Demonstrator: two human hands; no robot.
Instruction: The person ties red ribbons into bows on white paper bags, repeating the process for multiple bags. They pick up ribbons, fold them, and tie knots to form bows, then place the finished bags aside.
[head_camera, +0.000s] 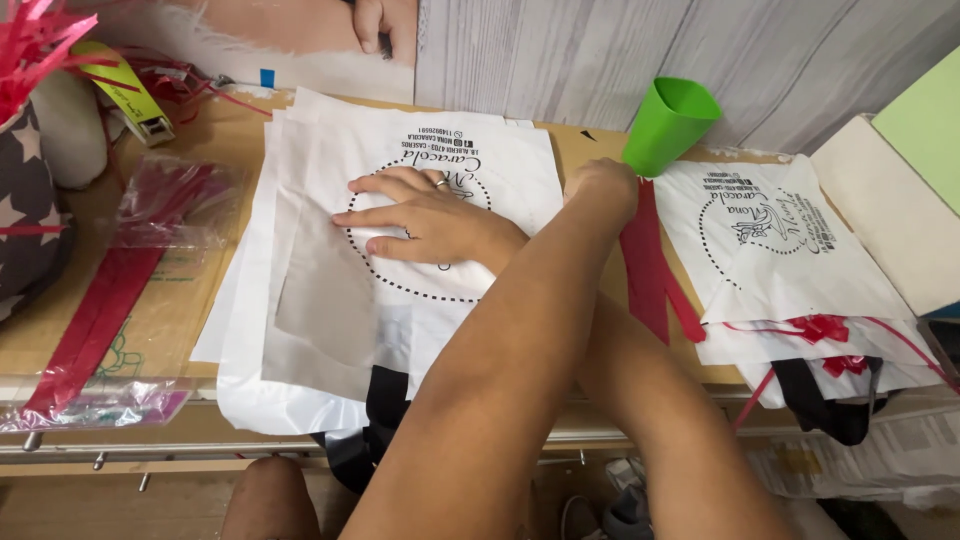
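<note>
I am pressing my left hand (425, 220) flat, fingers spread, on the white printed bag (400, 250) lying in front of me, its long axis running away from my body. My right hand (600, 185) is reaching past the bag's right edge to the green cup (668, 125); I cannot tell its grip. A red ribbon strip (650, 265) is lying just beneath that wrist.

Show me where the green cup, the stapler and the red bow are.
green cup (668, 122), head view, on its side wall.
stapler (128, 92), head view, on its yellow top.
red bow (818, 327), head view, on its loops.
</note>
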